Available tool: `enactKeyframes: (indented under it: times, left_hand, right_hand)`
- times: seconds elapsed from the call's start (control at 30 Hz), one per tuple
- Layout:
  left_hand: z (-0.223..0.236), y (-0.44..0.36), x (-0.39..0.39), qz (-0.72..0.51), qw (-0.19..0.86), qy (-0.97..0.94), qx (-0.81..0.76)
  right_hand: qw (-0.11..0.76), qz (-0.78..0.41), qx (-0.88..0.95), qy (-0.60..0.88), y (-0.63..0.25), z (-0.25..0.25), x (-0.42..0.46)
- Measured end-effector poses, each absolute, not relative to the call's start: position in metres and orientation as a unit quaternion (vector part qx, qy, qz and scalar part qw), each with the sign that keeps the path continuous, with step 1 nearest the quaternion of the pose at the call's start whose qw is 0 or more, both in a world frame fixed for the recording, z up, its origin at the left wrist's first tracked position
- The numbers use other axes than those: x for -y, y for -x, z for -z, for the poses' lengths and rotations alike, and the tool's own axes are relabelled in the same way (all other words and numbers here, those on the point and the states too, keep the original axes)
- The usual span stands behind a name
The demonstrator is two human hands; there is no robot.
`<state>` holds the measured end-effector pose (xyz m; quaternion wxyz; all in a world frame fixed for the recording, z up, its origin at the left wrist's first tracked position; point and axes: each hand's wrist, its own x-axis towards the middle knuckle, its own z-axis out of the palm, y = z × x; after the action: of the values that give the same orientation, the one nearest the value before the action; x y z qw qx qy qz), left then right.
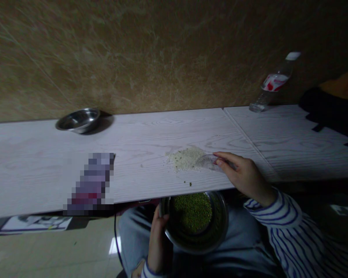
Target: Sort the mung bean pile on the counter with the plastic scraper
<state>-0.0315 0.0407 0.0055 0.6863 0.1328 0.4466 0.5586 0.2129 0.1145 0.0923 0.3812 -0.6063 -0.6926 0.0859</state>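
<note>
My left hand (159, 231) is closed on the rim of a metal bowl (220, 235), just below the table's front edge and over my lap. Inside the bowl lie many small green beans (193, 212), which look like mung beans. Above the table, my right hand (243, 173) pinches a clear plastic piece with a rounded edge (208, 161). The far end of this piece reaches the right side of a spread of white rice grains (187, 157). A few green beans are mixed into the rice, and a few (190, 184) lie nearer the front edge.
A second metal bowl (79, 122) stands at the back left by the wall. A pixelated flat item (92, 181) lies left of the rice. At the back right are a clear bottle with a white cap (274, 83) and dark cloth (327, 108). The table (150, 135) is narrow.
</note>
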Motion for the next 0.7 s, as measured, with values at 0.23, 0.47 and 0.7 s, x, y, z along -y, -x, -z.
enactKeyframes:
  times: [0.23,0.47,0.7]
  left_hand:
    - [-0.008,0.031,-0.04,-0.56,0.674,-0.151,-0.458]
    - [-0.005,0.032,-0.042,-0.563,0.68,-0.149,-0.446]
    - [-0.004,0.032,-0.04,-0.559,0.686,-0.155,-0.441]
  right_hand:
    - [0.369,-0.111,0.698,0.604,-0.201,-0.089,-0.117]
    - [0.381,-0.147,0.685,0.603,-0.204,-0.091,-0.11]
    - [0.376,-0.147,0.683,0.608,-0.198,-0.091,-0.114]
